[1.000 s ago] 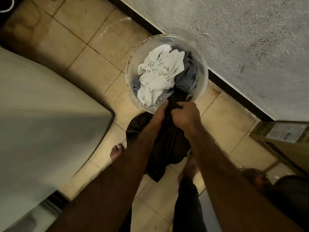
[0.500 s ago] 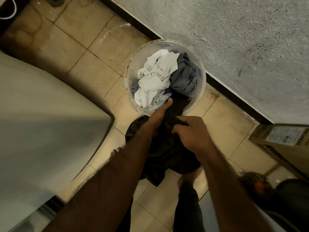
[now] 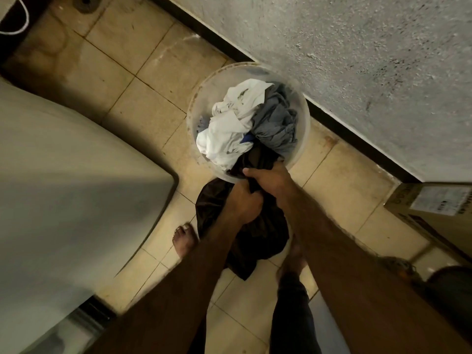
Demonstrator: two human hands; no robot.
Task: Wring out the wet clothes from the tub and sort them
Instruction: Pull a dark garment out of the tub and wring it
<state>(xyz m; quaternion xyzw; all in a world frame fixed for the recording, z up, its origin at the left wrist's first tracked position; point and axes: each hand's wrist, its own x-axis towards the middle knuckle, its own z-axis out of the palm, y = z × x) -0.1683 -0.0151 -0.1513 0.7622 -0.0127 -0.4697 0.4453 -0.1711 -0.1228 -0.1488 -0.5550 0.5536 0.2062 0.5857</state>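
Observation:
A clear round plastic tub (image 3: pixel 198 103) stands on the tiled floor by the wall. Inside it lie a crumpled white garment (image 3: pixel 229 131) and a grey garment (image 3: pixel 277 121). A dark brown-black garment (image 3: pixel 258 238) hangs from the tub's near rim down toward the floor. My left hand (image 3: pixel 242 203) grips this dark garment just below the rim. My right hand (image 3: pixel 270 178) clutches the same cloth right at the rim, touching my left hand.
A large white appliance (image 3: pixel 63 187) fills the left side. A rough grey wall (image 3: pixel 357 60) with a dark skirting runs diagonally behind the tub. A cardboard box (image 3: pixel 434 203) sits at the right. My bare feet (image 3: pixel 185 241) stand on the tiles below the cloth.
My right hand has moved up to the tub's rim, over my left hand, which has closed on the dark garment lower down. The cloth is bunched tighter between them.

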